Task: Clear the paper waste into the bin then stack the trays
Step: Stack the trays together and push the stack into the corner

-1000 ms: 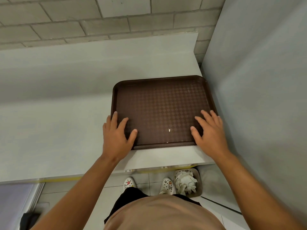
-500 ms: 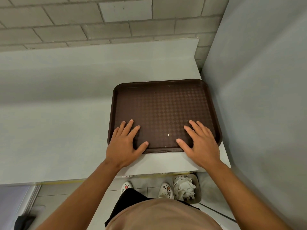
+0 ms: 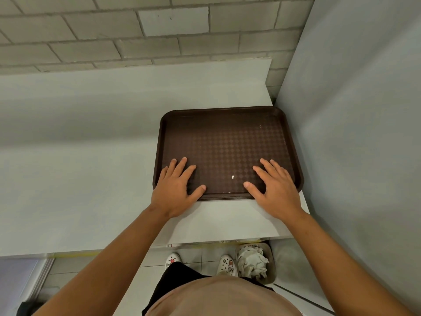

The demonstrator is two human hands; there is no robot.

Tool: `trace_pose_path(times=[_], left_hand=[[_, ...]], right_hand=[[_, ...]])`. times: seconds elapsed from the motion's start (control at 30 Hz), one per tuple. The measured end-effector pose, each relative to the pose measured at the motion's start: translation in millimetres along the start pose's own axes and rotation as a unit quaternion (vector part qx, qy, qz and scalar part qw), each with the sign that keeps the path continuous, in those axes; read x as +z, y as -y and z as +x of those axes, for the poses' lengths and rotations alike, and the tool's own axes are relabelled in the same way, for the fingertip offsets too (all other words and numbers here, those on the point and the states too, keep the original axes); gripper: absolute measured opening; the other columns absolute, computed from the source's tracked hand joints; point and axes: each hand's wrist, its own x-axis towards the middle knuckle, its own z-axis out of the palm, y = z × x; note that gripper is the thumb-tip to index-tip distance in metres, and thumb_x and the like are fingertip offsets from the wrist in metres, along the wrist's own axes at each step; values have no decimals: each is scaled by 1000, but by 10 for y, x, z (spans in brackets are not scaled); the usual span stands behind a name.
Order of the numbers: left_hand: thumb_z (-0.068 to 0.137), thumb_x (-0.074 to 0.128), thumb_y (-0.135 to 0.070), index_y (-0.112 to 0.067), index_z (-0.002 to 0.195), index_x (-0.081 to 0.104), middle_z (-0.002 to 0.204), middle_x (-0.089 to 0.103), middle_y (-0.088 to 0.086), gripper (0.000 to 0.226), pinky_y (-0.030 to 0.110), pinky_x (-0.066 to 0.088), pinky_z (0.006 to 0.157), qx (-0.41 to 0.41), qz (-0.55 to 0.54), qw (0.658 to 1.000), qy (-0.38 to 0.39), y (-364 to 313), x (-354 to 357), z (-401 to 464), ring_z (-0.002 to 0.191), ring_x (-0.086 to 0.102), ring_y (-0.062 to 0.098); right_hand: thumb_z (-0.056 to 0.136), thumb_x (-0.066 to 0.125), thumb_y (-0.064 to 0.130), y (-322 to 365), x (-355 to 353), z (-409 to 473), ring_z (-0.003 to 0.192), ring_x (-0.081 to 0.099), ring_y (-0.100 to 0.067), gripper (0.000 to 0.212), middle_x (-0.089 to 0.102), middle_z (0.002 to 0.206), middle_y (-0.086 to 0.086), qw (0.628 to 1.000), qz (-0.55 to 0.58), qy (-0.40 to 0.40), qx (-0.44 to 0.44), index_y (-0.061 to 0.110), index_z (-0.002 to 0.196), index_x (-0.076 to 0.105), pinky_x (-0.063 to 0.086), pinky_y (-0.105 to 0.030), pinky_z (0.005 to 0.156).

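A dark brown tray [image 3: 227, 137] lies on the white counter [image 3: 91, 179], against the grey side wall; layered rims at its near edge show more trays beneath it. My left hand [image 3: 176, 188] rests flat on the tray's near left corner, fingers spread. My right hand [image 3: 275, 188] rests flat on the near right part, fingers spread. A tiny white paper scrap [image 3: 232, 176] lies on the tray between my hands. Under the counter stands a grey bin [image 3: 271, 261] holding crumpled white paper [image 3: 251, 262].
A brick wall [image 3: 136, 35] runs behind the counter and a grey wall [image 3: 353, 144] closes off the right side. My feet in white shoes [image 3: 225, 265] stand on the tiled floor next to the bin.
Both hands have slid inward along the tray's near edge and now lie flat on its surface. The view has tilted down a little; the tray stays beside the wall.
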Motion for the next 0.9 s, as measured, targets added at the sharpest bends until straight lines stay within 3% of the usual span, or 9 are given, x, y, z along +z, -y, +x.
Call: trace_pose_path(times=[0.23, 0.37, 0.5, 0.67, 0.9], left_hand=[[84, 31, -83, -31, 151, 37, 164, 23, -2, 86, 48, 17, 124, 84, 32, 996, 28, 56, -23, -156, 153, 14, 27], [85, 26, -81, -30, 147, 45, 161, 32, -1, 83, 47, 20, 122, 93, 24, 995, 7, 86, 18, -147, 152, 21, 28], [86, 23, -81, -31, 149, 42, 162, 28, -3, 83, 45, 15, 123, 86, 22, 996, 9, 81, 34, -81, 153, 17, 26], [90, 36, -74, -33, 152, 37, 165, 21, -6, 74, 44, 11, 124, 65, 9, 997, 29, 60, -17, 112, 154, 9, 23], [89, 42, -74, -32, 150, 41, 163, 26, -5, 74, 44, 15, 123, 63, -3, 998, 21, 118, -59, 409, 153, 14, 24]], right_hand=[[76, 23, 94, -2, -114, -86, 156, -3, -24, 98, 7, 169, 3, 992, -35, 114, -51, 36, 156, 28, 4, -51, 125], [78, 23, 90, 1, -79, -72, 156, 2, -23, 93, 14, 168, 3, 995, -12, 93, -43, 36, 153, 37, 6, -51, 125], [82, 27, 87, -33, -33, -6, 156, 4, -21, 87, 18, 168, 5, 996, -15, 74, -48, 37, 151, 40, 5, -49, 126], [82, 33, 85, -56, -85, 228, 156, 3, -18, 83, 17, 168, 7, 995, -10, 87, -39, 39, 151, 40, 4, -48, 126], [84, 42, 82, -69, -115, 523, 156, 3, -17, 79, 17, 168, 7, 995, -2, 94, -27, 39, 151, 41, 4, -48, 126]])
